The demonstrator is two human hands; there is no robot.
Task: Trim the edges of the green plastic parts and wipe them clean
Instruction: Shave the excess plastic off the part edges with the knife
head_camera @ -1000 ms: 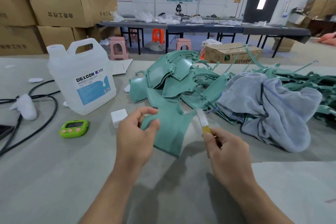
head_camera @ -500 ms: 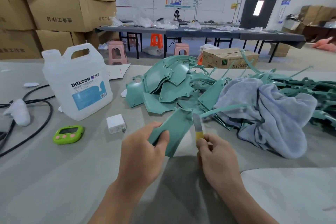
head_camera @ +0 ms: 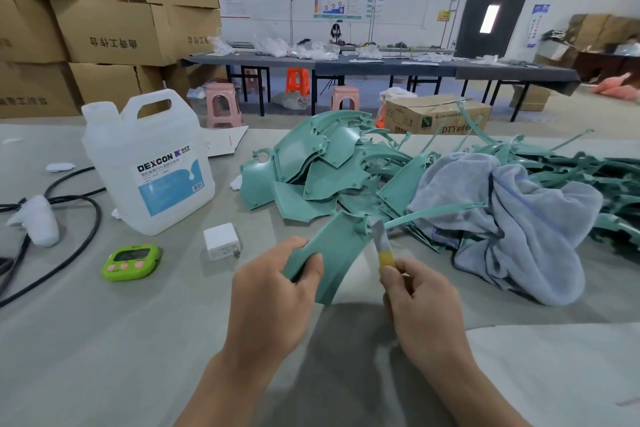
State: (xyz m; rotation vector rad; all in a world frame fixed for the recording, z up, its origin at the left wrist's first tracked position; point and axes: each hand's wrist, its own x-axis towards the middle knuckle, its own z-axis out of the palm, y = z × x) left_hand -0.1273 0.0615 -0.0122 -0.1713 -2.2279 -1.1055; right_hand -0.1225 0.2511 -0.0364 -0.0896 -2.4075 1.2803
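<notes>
The utility knife (head_camera: 382, 246) is now reaching the green part (head_camera: 341, 253)'s far corner. The left hand (head_camera: 273, 295) is gripping the part; the right hand (head_camera: 422, 298) is gripping the knife.

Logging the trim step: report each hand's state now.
Left hand: grips the green plastic part.
Right hand: holds the trimming knife.

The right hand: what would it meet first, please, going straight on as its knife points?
Most likely the green part, at its notched corner; the knife in the right hand seems against it.
</notes>
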